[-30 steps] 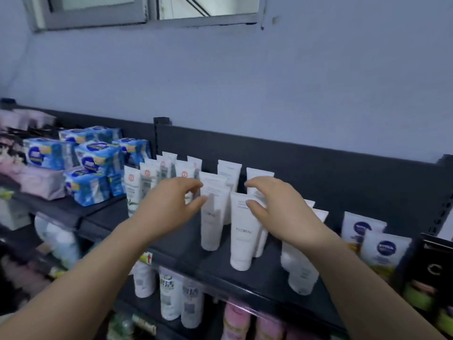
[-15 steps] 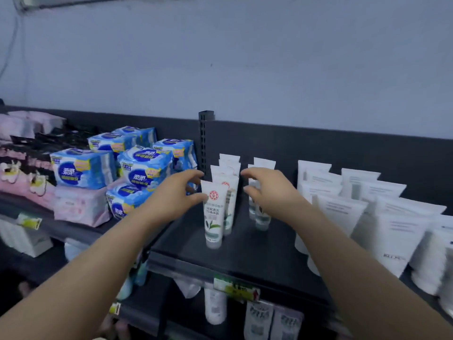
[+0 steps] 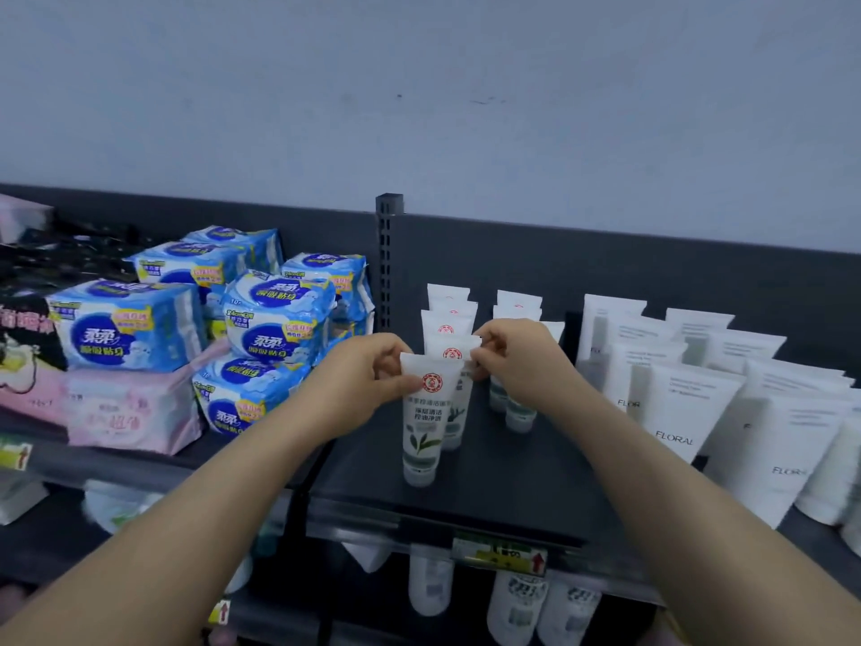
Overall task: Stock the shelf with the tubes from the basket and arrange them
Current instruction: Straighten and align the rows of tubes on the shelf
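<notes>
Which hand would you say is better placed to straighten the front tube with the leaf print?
Left. The left hand pinches the top edge of the front tube, thumb on its face. The right hand seems to pinch the second tube behind it, so it would probably have to let go first.

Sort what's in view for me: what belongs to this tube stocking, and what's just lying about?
Job: front tube, pinched by left hand; next tube, pinched by right hand; leaf-tube rows; FLORAL tubes; shelf.
Lying about: blue packs; pink packs; price tag; lower-shelf tubes.
</notes>
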